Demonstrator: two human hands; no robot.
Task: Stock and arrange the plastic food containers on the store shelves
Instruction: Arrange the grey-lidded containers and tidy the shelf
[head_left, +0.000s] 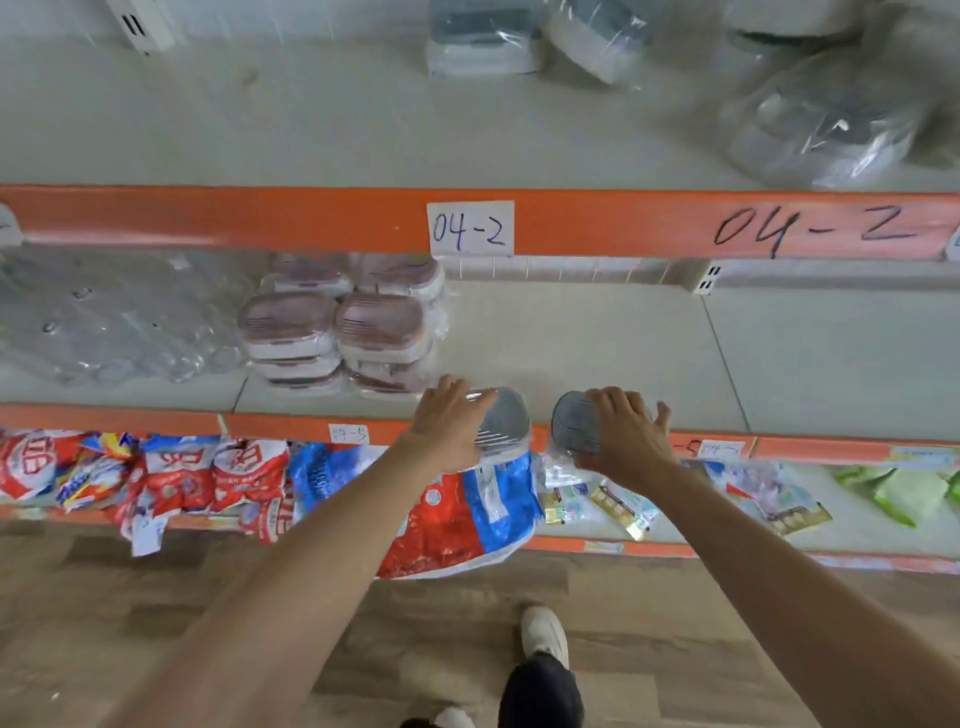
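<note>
Shelf edge (311, 215) tags "04-2" (470, 228) | left hand (449, 421), right hand (621, 431) each grasp a grey container (506, 421)

"04-2" is handwritten on a white paper label (470, 228) stuck to the orange front rail (208, 215) of the upper shelf. The same "04-2" is written in dark marker directly on that rail, further right (810, 228). A small white tag (349, 433) on the orange rail of the middle shelf (104, 418) appears to read "04-5", blurred. Another tag (721, 449) further right begins "04-"; the rest cannot be made out. Print on the red and blue bags (171, 473) below is not legible.
</note>
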